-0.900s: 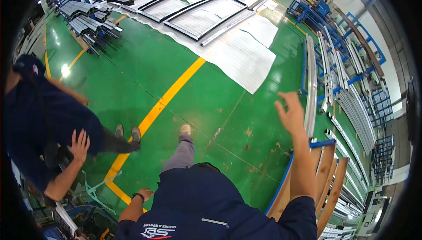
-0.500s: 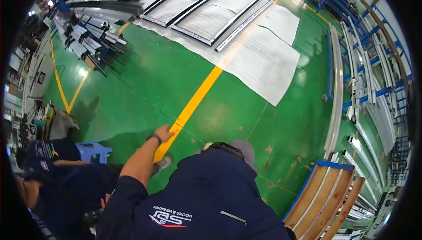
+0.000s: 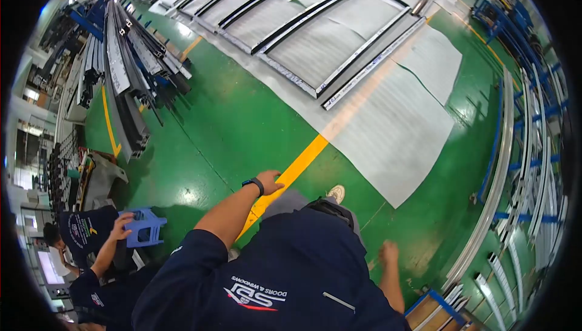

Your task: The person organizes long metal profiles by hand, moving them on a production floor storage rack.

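My left hand (image 3: 271, 182), with a dark watch at the wrist, hangs over the yellow floor line (image 3: 306, 160). Its fingers are loosely bent and apart, and it holds nothing. Lower right, my right hand (image 3: 388, 252) hangs above the green floor (image 3: 418, 222); its fingers are small and blurred, and I see no object in it. Neither hand touches anything. Ahead, dark-edged metal frames (image 3: 285, 77) lie on white sheeting (image 3: 388, 143), and a long profile (image 3: 373, 64) lies along the nearest frame.
Long metal profiles (image 3: 124, 76) are stacked on a stand at left. A blue plastic stool (image 3: 145, 227) stands lower left, beside a person in a dark shirt (image 3: 91, 228) and another person's raised hand (image 3: 121, 226). Racks of profiles (image 3: 527, 149) line the right side.
The view has moved forward, so frames and sheeting appear nearer. My right hand and a light shoe have come into view. Another person's hand now shows near the stool.
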Action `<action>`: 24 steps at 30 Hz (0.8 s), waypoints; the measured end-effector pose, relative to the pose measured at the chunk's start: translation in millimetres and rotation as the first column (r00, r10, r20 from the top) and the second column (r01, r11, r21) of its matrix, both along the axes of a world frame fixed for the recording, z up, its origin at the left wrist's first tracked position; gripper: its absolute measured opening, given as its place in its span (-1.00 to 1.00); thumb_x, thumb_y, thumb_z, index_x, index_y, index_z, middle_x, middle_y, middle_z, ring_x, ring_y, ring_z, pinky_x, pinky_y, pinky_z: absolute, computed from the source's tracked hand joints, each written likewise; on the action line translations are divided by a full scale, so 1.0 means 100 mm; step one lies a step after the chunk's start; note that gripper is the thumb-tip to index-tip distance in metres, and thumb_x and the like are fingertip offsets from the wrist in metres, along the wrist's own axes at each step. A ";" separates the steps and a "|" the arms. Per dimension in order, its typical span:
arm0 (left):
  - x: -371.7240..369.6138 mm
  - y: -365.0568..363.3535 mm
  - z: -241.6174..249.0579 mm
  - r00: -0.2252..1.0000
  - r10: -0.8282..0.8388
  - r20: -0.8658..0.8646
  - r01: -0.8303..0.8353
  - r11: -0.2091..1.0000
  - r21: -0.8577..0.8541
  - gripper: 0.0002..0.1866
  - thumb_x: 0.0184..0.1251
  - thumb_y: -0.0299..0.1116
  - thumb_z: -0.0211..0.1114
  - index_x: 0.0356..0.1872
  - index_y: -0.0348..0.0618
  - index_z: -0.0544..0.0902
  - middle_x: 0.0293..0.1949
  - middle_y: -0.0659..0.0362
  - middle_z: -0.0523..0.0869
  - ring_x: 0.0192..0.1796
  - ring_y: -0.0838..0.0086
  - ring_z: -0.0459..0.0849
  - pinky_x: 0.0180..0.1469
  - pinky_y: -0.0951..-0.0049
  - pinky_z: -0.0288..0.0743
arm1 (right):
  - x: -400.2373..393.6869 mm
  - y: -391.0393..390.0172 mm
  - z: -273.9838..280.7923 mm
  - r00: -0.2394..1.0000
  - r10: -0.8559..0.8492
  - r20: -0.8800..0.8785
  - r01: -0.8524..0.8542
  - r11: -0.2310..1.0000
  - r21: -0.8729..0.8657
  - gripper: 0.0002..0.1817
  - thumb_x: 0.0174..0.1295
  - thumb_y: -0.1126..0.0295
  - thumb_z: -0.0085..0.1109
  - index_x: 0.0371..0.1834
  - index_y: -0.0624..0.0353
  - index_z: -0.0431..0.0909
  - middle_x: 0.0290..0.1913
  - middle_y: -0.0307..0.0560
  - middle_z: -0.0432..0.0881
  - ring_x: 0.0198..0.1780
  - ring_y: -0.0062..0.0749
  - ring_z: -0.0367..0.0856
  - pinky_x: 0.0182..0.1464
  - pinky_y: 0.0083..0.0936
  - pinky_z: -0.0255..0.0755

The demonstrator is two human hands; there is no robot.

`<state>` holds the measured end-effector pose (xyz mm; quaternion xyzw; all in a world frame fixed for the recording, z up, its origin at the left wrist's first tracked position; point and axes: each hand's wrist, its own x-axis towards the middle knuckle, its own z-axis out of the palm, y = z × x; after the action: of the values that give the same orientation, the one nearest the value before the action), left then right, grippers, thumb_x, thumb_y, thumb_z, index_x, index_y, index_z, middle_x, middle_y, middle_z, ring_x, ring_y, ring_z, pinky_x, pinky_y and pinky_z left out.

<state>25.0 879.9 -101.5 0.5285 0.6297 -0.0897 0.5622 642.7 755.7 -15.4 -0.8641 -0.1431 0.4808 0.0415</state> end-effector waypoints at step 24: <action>-0.47 4.02 -5.50 0.175 0.882 -0.437 -0.983 0.181 -0.027 0.33 -0.05 0.17 0.59 0.54 -0.48 -0.02 0.52 -0.38 0.18 0.57 -0.13 0.20 0.59 0.12 0.14 | -2.16 2.60 1.52 0.993 0.107 -0.040 -0.092 0.534 -0.840 -0.57 0.42 0.27 0.16 0.32 0.11 0.48 0.11 0.01 0.62 -0.18 -0.33 0.75 -0.23 -0.49 0.66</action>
<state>-22.1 1281.5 -651.2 -0.0952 0.8795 0.0987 0.4558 426.9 1015.2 136.3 -0.7724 0.0557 0.4852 -0.4061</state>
